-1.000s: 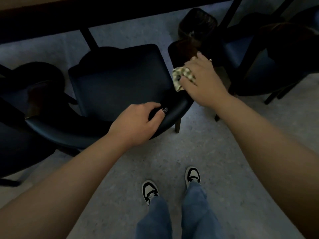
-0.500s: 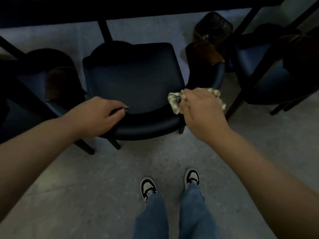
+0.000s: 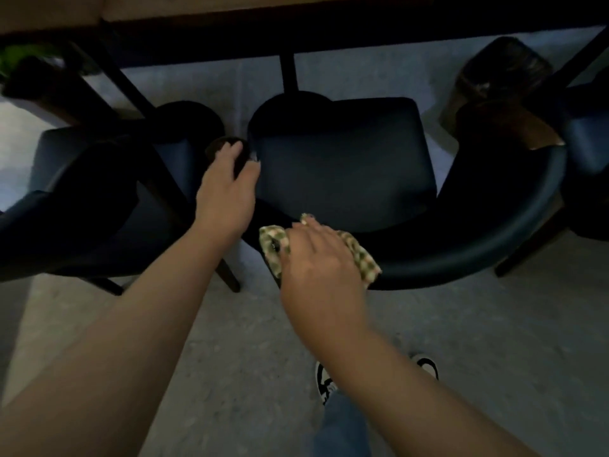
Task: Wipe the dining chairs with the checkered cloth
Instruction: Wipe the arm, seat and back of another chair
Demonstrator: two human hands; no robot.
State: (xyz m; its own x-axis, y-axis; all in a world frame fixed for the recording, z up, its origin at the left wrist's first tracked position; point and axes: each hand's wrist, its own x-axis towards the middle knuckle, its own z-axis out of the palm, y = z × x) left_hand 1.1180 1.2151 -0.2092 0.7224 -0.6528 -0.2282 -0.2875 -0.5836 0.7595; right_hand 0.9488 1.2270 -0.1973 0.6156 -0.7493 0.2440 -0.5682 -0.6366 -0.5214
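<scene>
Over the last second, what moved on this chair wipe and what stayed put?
The right hand slid the checkered cloth from the chair's right armrest along the curved backrest toward its left end. The left hand left the backrest and now grips the tip of the left armrest. The cloth stayed under the right hand, and the chair stayed at the table.

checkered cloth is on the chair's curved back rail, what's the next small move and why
Probably slide the right hand and checkered cloth rightward along the chair's curved back rail: the cloth sits near the rail's left end, leaving the long right sweep uncovered, while the left hand grips the armrest end.
</scene>
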